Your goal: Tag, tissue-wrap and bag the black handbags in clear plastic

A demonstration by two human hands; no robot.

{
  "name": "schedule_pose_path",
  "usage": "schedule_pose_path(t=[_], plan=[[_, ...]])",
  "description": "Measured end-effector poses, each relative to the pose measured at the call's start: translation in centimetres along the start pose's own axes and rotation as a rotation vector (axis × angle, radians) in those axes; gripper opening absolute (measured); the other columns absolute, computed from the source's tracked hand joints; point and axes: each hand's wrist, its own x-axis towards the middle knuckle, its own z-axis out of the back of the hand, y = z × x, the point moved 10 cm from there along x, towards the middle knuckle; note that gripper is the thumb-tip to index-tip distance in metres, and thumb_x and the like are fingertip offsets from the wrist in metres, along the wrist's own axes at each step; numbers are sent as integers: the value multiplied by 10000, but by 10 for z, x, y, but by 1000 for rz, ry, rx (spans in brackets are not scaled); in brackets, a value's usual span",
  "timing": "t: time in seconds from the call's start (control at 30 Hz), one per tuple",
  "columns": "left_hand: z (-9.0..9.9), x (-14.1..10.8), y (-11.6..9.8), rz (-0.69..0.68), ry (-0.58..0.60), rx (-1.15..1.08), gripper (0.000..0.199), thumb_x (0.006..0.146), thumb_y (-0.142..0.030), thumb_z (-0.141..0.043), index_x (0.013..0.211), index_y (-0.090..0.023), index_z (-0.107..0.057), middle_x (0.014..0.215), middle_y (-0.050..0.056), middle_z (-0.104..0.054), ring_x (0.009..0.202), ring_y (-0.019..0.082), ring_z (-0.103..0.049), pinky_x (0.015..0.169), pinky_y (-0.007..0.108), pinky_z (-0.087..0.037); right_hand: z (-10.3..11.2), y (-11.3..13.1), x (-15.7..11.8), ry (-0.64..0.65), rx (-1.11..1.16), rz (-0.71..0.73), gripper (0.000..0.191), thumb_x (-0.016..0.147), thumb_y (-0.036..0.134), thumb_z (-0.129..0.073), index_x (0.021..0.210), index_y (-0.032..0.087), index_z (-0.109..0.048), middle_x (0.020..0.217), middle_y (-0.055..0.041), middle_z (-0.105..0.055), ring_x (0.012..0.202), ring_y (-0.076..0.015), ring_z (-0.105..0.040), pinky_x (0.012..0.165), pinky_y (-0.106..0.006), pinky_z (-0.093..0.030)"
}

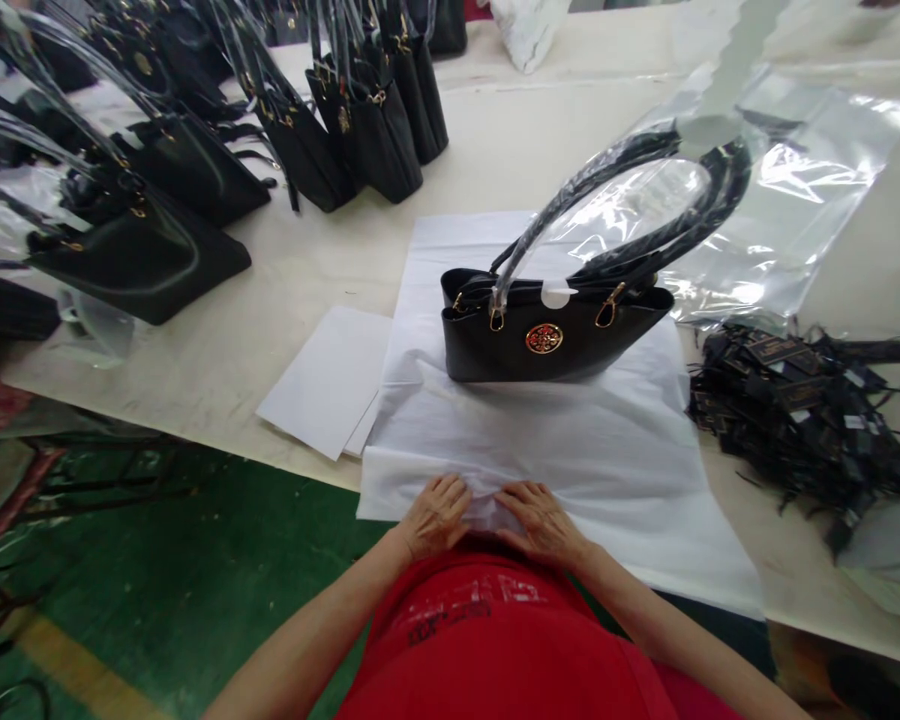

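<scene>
My left hand (436, 517) and my right hand (544, 522) are at the front edge of a white sheet (510, 425), close to my red shirt. The fingers of both are bent over the sheet, which puckers between them; the thumbs are partly hidden. Beyond my hands, a black handbag (495, 350) stands upright on the sheet. A round gold-rimmed emblem (544, 339) is on its front. The handbag's long handles (622, 235) are wrapped in clear plastic and lean to the right. Neither hand touches the bag.
Several black handbags (150, 255) stand at the left and back of the table (285, 260). White paper sheets (330, 380) lie left of the white sheet. On the right are a pile of black tags (802, 400) and a clear plastic bag (787, 220). A stool (15, 490) is at lower left.
</scene>
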Motion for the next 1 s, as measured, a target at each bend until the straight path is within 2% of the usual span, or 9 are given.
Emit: schedule_pose_path(t=[0.13, 0.2, 0.4, 0.6, 0.67, 0.8, 1.0], plan=[[-6, 9, -2, 56, -38, 22, 288, 853, -310, -502, 1056, -109, -541, 1058, 163, -571, 1021, 290, -507, 843, 436, -430, -2, 1, 2, -52, -52, -82, 297, 815, 238, -565, 1105, 180, -592, 1091, -104, -603, 984, -240, -514, 853, -392, -423], [-6, 8, -6, 50, -59, 38, 264, 874, -269, -456, 1067, -108, -537, 1069, 167, -565, 1032, 285, -501, 853, 438, -422, -3, 0, 3, -75, -58, -112, 263, 818, 173, -531, 1067, 195, -613, 1054, -90, -614, 955, -227, -528, 832, -376, -434], [-16, 1, -43, -191, -73, 99, 246, 907, -219, -419, 1105, -134, -539, 1033, 113, -599, 1021, 233, -514, 894, 403, -391, -7, -15, 7, -71, 59, -195, 268, 839, 140, -474, 1012, 228, -659, 1006, -58, -646, 905, -179, -579, 817, -318, -464], [-27, 8, -59, -268, -40, 127, 201, 889, -126, -416, 979, -145, -595, 1031, 113, -596, 1045, 234, -503, 887, 396, -381, -7, -24, 12, -31, 154, -240, 271, 851, 149, -444, 977, 211, -675, 960, -44, -669, 889, -156, -610, 821, -287, -482], [-28, 7, -66, -297, -33, 123, 210, 890, -120, -403, 954, -145, -601, 1038, 113, -594, 1031, 232, -503, 876, 393, -382, 2, -23, 15, -63, 164, -232, 274, 859, 145, -423, 964, 200, -670, 938, -49, -661, 864, -141, -611, 803, -258, -486], [-34, 2, -77, -352, 3, 87, 180, 877, -128, -430, 819, -148, -599, 915, 75, -603, 865, 199, -521, 748, 344, -398, 35, -13, 21, -153, 66, -202, 241, 874, 156, -421, 949, 195, -647, 894, -59, -636, 819, -151, -589, 765, -265, -469], [-45, -1, -80, -347, 51, 30, 156, 859, -151, -482, 728, -159, -566, 840, 47, -577, 749, 180, -506, 643, 323, -374, 91, 28, 30, -245, -198, -24, 230, 855, 90, -420, 936, 183, -613, 744, -42, -601, 674, -159, -516, 635, -279, -366]])
